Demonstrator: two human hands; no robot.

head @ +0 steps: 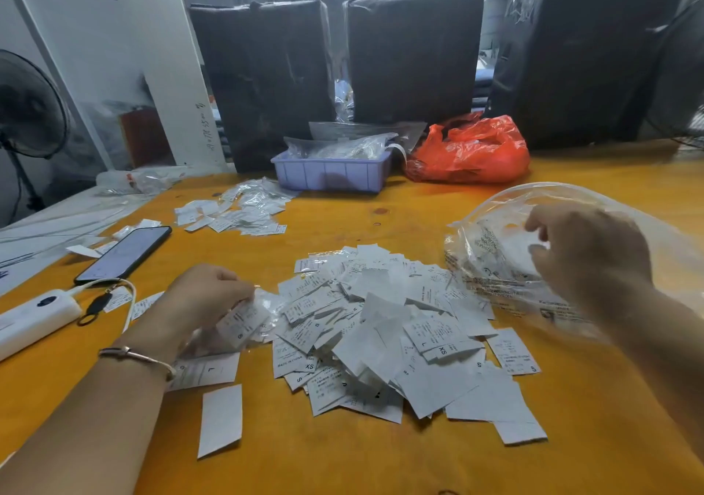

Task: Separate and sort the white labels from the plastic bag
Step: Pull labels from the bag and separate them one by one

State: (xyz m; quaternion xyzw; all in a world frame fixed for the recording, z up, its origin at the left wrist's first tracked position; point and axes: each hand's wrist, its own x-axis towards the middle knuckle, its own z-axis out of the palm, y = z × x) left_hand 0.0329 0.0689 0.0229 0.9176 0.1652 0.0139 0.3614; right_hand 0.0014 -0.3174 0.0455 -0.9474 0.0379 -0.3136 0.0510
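We are sorting the white labels (384, 338), lying heaped on the yellow tabletop (381, 464) between our hands. Just right of the heap, our right hand (586, 254) is holding up the clear plastic bag (506, 266), its grip curled on the film; the bag looks nearly emptied. At the heap's left edge, our left hand (213, 296) is pinching a few labels. A smaller pile (244, 209) is lying well beyond the heap. Most sorting appears left.
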